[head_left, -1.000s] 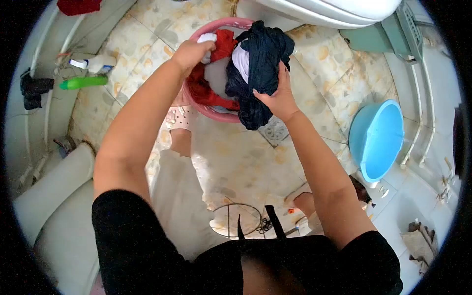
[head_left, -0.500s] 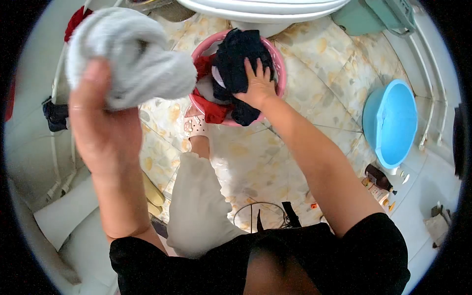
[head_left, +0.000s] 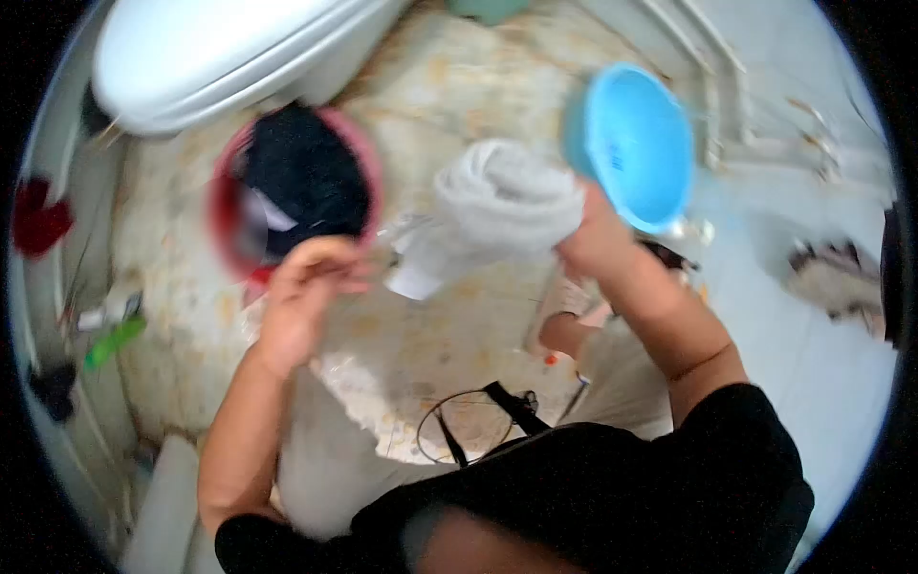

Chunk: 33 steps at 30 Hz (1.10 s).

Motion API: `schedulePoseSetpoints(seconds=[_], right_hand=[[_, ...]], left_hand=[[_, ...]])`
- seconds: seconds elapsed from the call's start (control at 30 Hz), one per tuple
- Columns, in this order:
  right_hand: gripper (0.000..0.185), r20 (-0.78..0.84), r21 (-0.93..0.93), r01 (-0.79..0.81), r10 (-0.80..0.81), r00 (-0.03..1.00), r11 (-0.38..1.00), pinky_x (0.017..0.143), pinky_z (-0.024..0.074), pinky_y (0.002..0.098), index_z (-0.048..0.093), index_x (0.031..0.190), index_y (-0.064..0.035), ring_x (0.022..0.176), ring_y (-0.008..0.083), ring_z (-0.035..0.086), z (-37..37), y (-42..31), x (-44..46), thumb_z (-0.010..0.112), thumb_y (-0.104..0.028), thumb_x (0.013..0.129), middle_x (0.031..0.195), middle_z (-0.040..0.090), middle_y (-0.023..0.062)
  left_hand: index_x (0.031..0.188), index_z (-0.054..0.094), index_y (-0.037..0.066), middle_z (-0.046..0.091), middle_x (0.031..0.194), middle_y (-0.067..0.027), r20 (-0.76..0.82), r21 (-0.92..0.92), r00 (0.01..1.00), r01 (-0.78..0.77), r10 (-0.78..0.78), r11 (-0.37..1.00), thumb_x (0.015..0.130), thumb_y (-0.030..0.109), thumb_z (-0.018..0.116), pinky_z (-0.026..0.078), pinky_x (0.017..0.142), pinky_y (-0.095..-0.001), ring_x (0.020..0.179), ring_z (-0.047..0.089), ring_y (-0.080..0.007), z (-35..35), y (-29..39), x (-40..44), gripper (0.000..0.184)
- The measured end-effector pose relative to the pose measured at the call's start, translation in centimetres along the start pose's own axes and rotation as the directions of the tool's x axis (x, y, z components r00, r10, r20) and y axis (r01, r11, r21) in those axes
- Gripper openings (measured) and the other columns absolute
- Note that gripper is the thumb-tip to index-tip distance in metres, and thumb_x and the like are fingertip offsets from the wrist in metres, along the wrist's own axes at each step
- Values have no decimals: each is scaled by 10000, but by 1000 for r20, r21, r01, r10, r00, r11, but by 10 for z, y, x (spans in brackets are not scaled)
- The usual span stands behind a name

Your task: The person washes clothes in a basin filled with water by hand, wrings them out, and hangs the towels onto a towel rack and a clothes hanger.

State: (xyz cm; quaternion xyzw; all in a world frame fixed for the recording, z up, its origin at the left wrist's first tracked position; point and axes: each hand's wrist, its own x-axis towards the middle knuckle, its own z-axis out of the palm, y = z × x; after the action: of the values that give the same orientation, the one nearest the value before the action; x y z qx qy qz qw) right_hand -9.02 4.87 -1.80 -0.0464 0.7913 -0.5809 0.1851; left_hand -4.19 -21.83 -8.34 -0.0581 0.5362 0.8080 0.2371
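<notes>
My right hand (head_left: pixel 604 232) is closed round the right end of a bunched white towel (head_left: pixel 507 196) and holds it up above the floor. A thin white flap hangs from its lower left side. My left hand (head_left: pixel 311 292) is at the front edge of a pink basket (head_left: pixel 371 163), with its fingers loosely bent, slightly apart and blurred; I see nothing in them. Dark clothes (head_left: pixel 306 172) fill most of the basket, with some white and red cloth at its left side.
A light blue basin (head_left: pixel 636 148) stands at the upper right by the wall pipes. The white toilet (head_left: pixel 239 48) is at the upper left. A wire ring (head_left: pixel 464 426) lies close to my body. A grey cloth (head_left: pixel 832 277) lies far right, and a green object (head_left: pixel 115 342) is at the left.
The white towel has passed from my left hand to my right hand. My right hand has left the dark clothes. The view has turned, so the basket now sits further left.
</notes>
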Motion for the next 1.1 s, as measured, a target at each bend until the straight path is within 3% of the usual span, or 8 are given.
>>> schedulePoseSetpoints(seconds=[0.1, 0.27, 0.33, 0.47, 0.53, 0.7, 0.87, 1.1], right_hand=[[290, -289, -286, -23, -64, 955, 958, 787, 417, 278, 554, 997, -24, 913, 146, 536, -94, -28, -16, 583, -98, 718, 983, 583, 62], [526, -515, -381, -98, -124, 848, 919, 849, 378, 306, 410, 1163, 22, 985, 201, 495, -197, -5, -20, 615, -178, 722, 1049, 529, 136], [660, -614, -618, -505, 32, 789, 603, 874, 361, 332, 310, 1228, 19, 1055, 243, 450, -208, 24, -16, 642, -192, 698, 1134, 466, 180], [620, -262, -815, -179, -75, 962, 551, 893, 349, 348, 332, 1216, -40, 1084, 299, 417, -138, 64, 5, 640, -184, 698, 1181, 428, 176], [472, -1, -761, -4, 5, 1000, 649, 897, 346, 357, 415, 1148, -51, 1077, 317, 420, -66, 68, 10, 602, -149, 726, 1167, 444, 163], [302, 580, -435, 292, 17, 814, 852, 865, 367, 362, 515, 1017, -45, 1013, 316, 457, 74, 91, 20, 574, -127, 732, 1088, 494, 161], [254, 625, -358, 484, -180, 760, 798, 825, 386, 360, 528, 983, -27, 945, 312, 491, 159, 95, 44, 527, -120, 746, 1001, 534, 161], [229, 468, -389, 247, -41, 883, 888, 762, 413, 371, 537, 955, -10, 827, 321, 526, 146, 101, 23, 502, -125, 761, 892, 560, 163]], left_hand=[[732, 546, 2, 571, 772, -92, -226, 583, 927, 376, -301, 720, 694, 1, 442, 422, 647, -286, 769, 542, -179, -84, -87, 6, 110], [881, 552, -7, 553, 888, -209, -264, 924, 963, 237, 52, 300, 665, 63, 543, 418, 729, -387, 855, 520, -352, -127, -133, 14, 227], [913, 540, -5, 544, 922, -204, -239, 948, 963, 204, 123, 246, 654, 79, 569, 414, 741, -397, 861, 517, -351, -120, -129, 11, 274], [974, 512, 18, 532, 945, -176, -282, 920, 939, 205, 199, 335, 618, 99, 619, 403, 768, -412, 864, 506, -349, -126, -125, 4, 381], [1030, 475, 47, 510, 962, -170, -233, 967, 923, 253, 305, -24, 658, 56, 545, 394, 787, -386, 924, 490, -313, -143, -130, -2, 379], [801, 530, 59, 497, 816, -130, -151, 963, 853, 241, 500, -121, 661, 70, 485, 386, 751, -390, 831, 473, -301, -153, -94, 5, 148], [765, 623, 94, 575, 874, -145, -588, 805, 801, 593, -112, 15, 675, 200, 552, 422, 698, -353, 859, 536, -291, -130, -103, 21, 156], [838, 623, 47, 584, 955, -124, -546, 823, 838, 538, 4, -183, 741, 154, 468, 419, 746, -355, 937, 541, -255, -131, -151, 50, 212]])
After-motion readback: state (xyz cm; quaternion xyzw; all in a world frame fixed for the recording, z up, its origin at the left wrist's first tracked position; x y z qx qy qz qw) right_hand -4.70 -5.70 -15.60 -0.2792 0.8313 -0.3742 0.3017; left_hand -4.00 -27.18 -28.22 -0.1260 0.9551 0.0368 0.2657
